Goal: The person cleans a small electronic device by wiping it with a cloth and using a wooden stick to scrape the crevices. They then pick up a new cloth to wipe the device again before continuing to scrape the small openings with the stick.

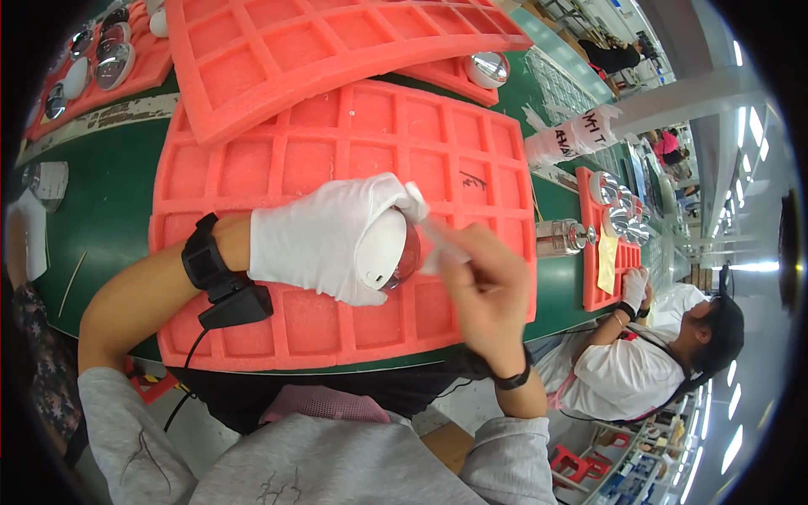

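My left hand (pixel 316 240), in a white glove, is wrapped round a rounded white device (pixel 383 248) with a small dark slot and a clear, shiny dome on its right side. Just right of the dome is my bare right hand (pixel 492 290), its fingers closed on a thin white wiping cloth (pixel 444 244). Motion smears the cloth and fingertips; whether they touch the dome I cannot tell. Both hands are above a red foam tray (pixel 337 343) with a grid of square pockets.
Another red foam tray (pixel 244 105) lies tilted over the far part. Domed devices stand at the far left (pixel 114 63) and far right (pixel 486 69). A clear bottle with a metal top (pixel 562 237) is to the right. Farther right, a co-worker (pixel 635 362) handles another tray (pixel 593 282).
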Demonstrator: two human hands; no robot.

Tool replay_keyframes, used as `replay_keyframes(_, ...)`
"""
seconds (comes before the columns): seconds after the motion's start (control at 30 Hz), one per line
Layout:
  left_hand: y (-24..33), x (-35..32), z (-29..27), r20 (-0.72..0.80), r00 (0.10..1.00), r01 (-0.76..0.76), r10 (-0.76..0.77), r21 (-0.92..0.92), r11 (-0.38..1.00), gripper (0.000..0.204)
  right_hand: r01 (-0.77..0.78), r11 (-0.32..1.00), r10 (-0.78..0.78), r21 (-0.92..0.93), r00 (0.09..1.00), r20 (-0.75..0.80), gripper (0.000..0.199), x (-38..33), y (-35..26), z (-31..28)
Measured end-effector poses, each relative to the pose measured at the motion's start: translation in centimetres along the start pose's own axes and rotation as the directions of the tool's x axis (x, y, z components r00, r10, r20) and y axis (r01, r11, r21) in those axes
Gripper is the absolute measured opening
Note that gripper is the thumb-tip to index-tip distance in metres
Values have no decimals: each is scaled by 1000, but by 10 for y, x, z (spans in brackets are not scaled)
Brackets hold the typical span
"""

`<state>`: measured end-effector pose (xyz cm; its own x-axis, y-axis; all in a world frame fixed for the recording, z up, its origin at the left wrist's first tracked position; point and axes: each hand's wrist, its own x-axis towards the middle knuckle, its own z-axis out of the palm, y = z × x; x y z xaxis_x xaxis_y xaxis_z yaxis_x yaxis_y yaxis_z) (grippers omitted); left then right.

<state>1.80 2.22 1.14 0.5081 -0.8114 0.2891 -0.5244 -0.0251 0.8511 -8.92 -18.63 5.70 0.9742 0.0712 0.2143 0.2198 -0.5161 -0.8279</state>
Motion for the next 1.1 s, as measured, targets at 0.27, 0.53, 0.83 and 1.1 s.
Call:
replay_keyframes(0.27,-5,1,6,39,990,-139,136,85,987,56,212,919,-196,-333,977,81,52,-47,-12,34)
replay_keyframes(0.53,-4,1,2,54,992,-117,113,80,990,45,158,894,-100,-419,983,156,69,-17,-16,26)
replay_keyframes(0.83,-8,2,2,90,994,-58,60,-15,998,31,247,812,-131,-529,960,248,80,-56,-22,34)
replay_keyframes(1.1,-7,2,0,112,987,-127,117,92,988,32,225,785,-103,-578,966,236,83,-35,-19,29)
